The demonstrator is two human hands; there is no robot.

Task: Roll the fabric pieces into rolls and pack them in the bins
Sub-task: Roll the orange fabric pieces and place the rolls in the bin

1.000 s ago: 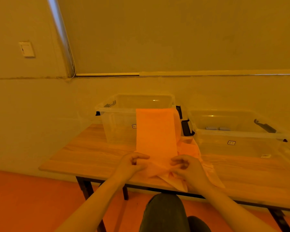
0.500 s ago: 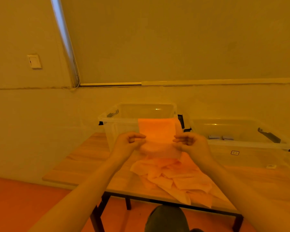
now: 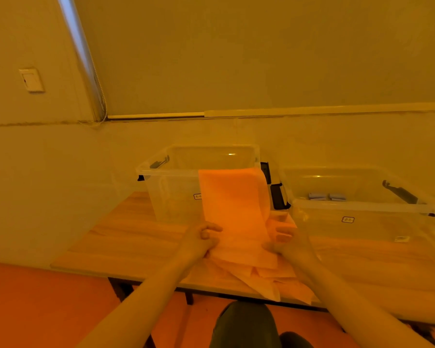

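A long orange fabric piece [image 3: 232, 204] hangs over the front rim of the left clear bin [image 3: 176, 169] and runs down to the table. My left hand [image 3: 202, 238] pinches its left edge and my right hand [image 3: 284, 238] grips its right edge, both low over the table. Under the strip lies a loose pile of pale orange fabric pieces [image 3: 269, 280], reaching the table's front edge. The right clear bin [image 3: 362, 209] holds two small grey rolls [image 3: 327, 196].
The wooden table [image 3: 126, 237] stands against a pale wall. Black latches [image 3: 276, 195] sit between the two bins. My knee [image 3: 244, 325] shows below the table's front edge, over an orange floor.
Both hands came down from in front of the left bin toward the table, pulling the orange strip longer over the bin's front. The camera view also shifted.
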